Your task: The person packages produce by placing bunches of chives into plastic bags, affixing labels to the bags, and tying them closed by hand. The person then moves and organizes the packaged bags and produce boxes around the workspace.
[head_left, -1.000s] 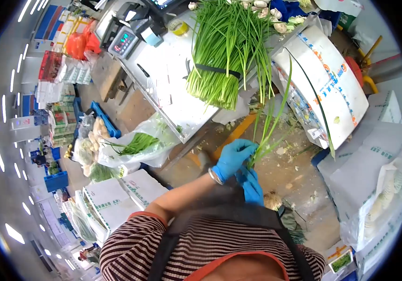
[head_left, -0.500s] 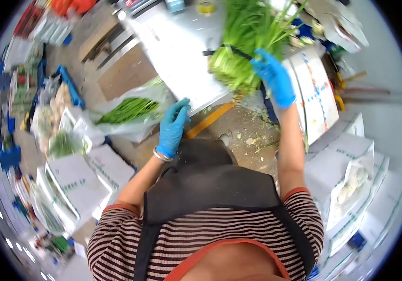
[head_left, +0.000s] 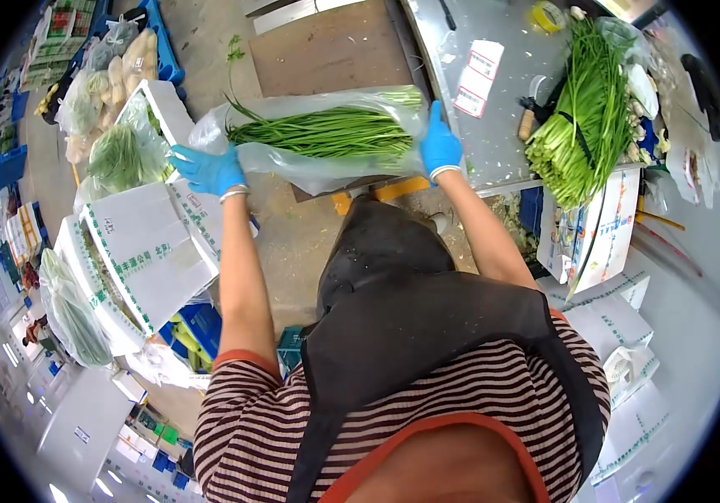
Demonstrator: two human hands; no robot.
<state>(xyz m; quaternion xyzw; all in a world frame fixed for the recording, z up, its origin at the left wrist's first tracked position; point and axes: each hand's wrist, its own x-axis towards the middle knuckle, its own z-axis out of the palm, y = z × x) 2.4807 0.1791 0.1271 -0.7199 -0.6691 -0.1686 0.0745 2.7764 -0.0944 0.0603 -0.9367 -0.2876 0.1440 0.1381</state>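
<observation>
A clear bag (head_left: pixel 293 178) of green stalks (head_left: pixel 326 132) is being touched at both ends, beside the table (head_left: pixel 494 147), by the left hand (head_left: pixel 212 172), outer fingers loosely spread, and the right hand (head_left: pixel 441 148), fingers straightened; whether plastic is being pinched cannot be told.

So the greens (head_left: pixel 326 134) are long, skinny and dark, laid pretty much sideways in a see-through, crinkly bag (head_left: pixel 293 170). Thin tips aim at 9 o'clock, paler ends at 3, and a stray strand pokes up toward 11. Bag's kinda cloudy, stretched lengthwise the same way, and sits around 11 o'clock from the wearer's chest.
</observation>
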